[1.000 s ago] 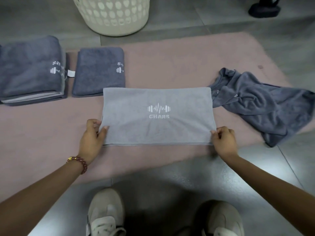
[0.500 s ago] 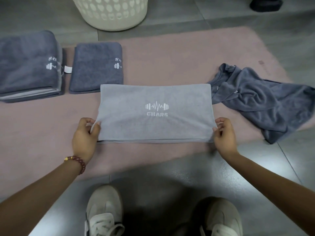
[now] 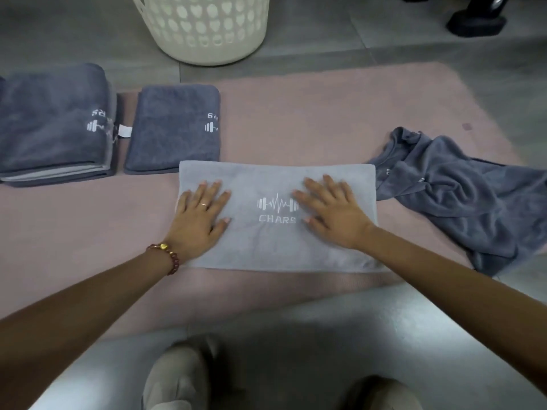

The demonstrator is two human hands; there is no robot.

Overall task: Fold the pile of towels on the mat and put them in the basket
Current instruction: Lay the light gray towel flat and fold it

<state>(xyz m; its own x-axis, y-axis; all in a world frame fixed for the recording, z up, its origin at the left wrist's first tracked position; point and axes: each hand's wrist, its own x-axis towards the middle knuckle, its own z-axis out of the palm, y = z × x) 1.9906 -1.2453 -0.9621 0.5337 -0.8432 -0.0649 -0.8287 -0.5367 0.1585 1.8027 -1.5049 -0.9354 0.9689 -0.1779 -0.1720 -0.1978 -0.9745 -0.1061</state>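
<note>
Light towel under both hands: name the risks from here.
The light towel meets the folded dark towel at its far left corner, so the next fold could drag that one askew. Its right end touches the crumpled towel, which might get caught in the fold. The left hand and right hand only press flat, so smoothing may shift the layers.

We can read one word in full: "CHARS", in white capitals on the light grey folded terry towel, under a white barbell crossed by a pulse line. The dark grey folded towel just behind it shows half that barbell and a few letters cut off at the fold. The stack of dark grey folded towels at far left shows the same. White marks on the crumpled dark grey towel are too small to read.
</note>
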